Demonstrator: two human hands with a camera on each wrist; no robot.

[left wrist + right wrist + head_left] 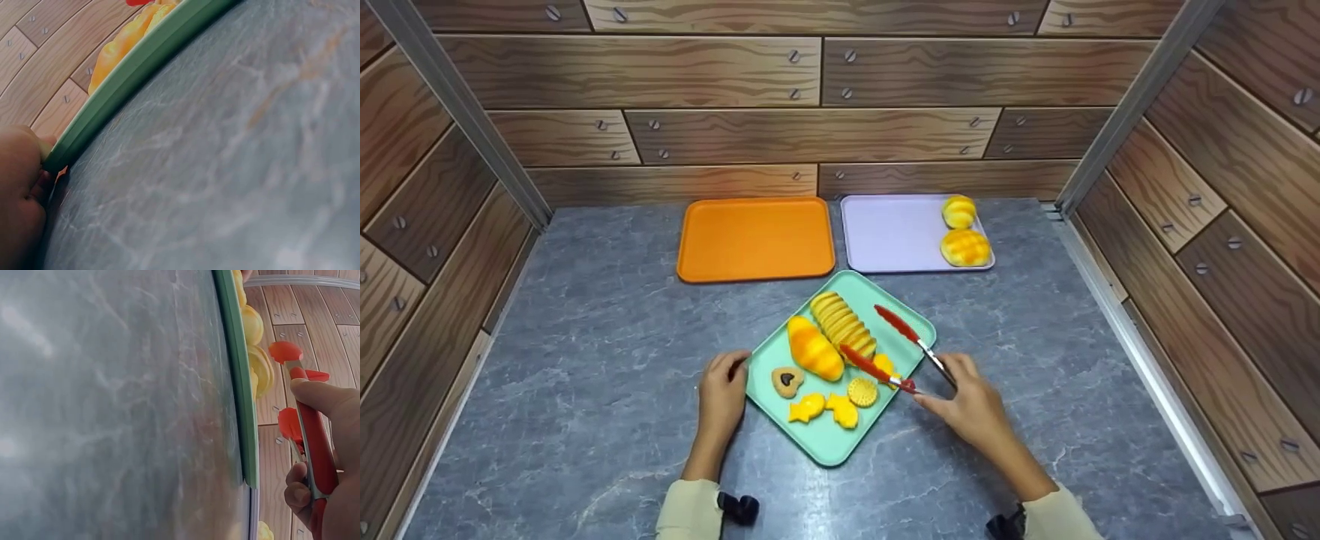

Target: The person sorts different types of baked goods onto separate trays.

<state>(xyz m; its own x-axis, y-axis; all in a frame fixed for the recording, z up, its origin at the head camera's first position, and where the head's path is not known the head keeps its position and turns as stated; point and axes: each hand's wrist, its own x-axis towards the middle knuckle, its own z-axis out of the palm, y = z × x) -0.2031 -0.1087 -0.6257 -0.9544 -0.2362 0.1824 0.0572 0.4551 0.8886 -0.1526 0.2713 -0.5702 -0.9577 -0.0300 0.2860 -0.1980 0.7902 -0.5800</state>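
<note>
A small, lab-like staged booth: plank-print walls, metal corner strips, marbled grey tabletop.

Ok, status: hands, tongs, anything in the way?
Left hand grips green tray at edge. Right hand holds red tongs, spread open over the tray. Sliced loaf near one tip; no clear obstruction.

Green tray: plastic-looking, smooth, low sheen. Tongs, over the green tray's right side: shiny metal arms, red plastic-looking tips. Sliced loaf, on the green tray: ridged surface. Round biscuit, on the green tray: rough, patterned face. Orange tray and lilac tray, beyond the green tray: smooth, plastic-looking. Tabletop, beneath the green tray: marble-look, softly glossy. Wall, behind the green tray: wood-grain look. Sleeve, nearer than the green tray: matt cloth.
</note>
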